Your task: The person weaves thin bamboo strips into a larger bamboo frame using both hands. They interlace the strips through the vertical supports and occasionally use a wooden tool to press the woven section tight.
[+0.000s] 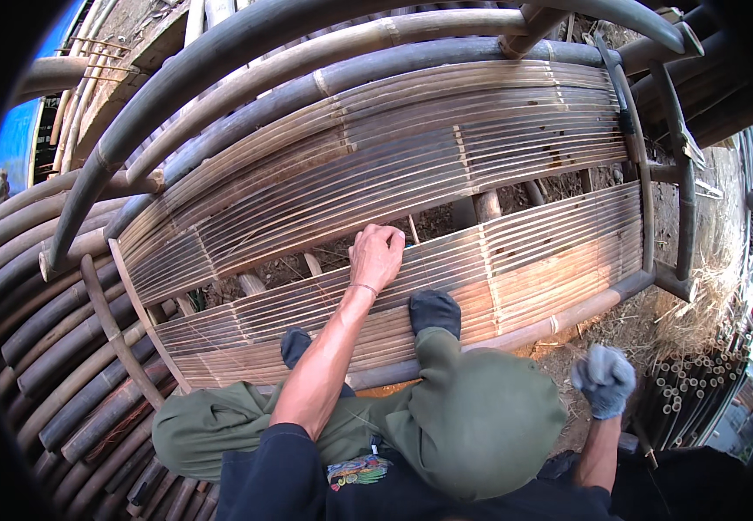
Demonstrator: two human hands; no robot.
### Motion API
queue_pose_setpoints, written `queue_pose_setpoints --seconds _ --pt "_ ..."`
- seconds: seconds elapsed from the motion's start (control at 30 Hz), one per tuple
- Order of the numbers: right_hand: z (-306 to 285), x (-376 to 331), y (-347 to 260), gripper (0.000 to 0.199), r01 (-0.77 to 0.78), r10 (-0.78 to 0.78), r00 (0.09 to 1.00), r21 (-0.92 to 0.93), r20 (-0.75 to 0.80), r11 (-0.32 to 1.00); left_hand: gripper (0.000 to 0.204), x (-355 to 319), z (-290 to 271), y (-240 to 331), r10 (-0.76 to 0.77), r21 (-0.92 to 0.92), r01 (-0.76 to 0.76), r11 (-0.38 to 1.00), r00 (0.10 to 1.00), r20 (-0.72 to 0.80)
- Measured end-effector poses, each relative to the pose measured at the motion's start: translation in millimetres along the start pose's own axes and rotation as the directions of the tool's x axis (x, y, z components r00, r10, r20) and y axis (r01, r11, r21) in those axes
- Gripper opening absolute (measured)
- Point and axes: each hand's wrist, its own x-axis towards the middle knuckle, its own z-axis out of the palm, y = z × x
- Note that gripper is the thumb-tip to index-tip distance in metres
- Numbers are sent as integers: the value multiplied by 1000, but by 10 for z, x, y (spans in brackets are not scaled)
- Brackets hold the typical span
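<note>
A bamboo bench frame lies in front of me, its slatted seat [558, 234] made of thin split bamboo strips in two panels with a long gap between them. My left hand [378, 257], bare with a thin cord at the wrist, is over this gap at the near panel's far edge. Its fingers are curled together; whatever they pinch is hidden. A thin light stick [413, 229] shows in the gap just beside the fingers. Off the bench to the right, my right hand [605, 380] is raised in a grey glove, its fingers folded; I cannot make out anything in it.
My dark-covered foot [435, 313] rests on the near slats. Thick bamboo rails [307, 65] curve along the far side. Bamboo poles [72, 382] are stacked at left. A bundle of cut bamboo [689, 391] and straw [697, 321] lie at right, with a blue sheet [20, 148] far left.
</note>
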Motion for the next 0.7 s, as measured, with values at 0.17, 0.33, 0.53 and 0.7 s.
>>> queue_pose_setpoints --seconds 0.17,0.33,0.53,0.7 --pt "-442 -652 -629 44 48 -52 998 -134 -28 990 38 -36 46 -54 -81 134 52 990 971 224" --pt "-824 -706 -478 36 -440 225 865 -463 -448 770 40 2 23 -67 -59 155 1 988 926 373" --pt "-1170 -250 607 25 -597 149 477 -194 -866 779 35 -94 129 -187 8 91 -35 995 960 281" --pt "-319 912 1234 38 -73 -353 936 -976 5 -207 34 -68 106 -151 -36 78 15 997 961 274"
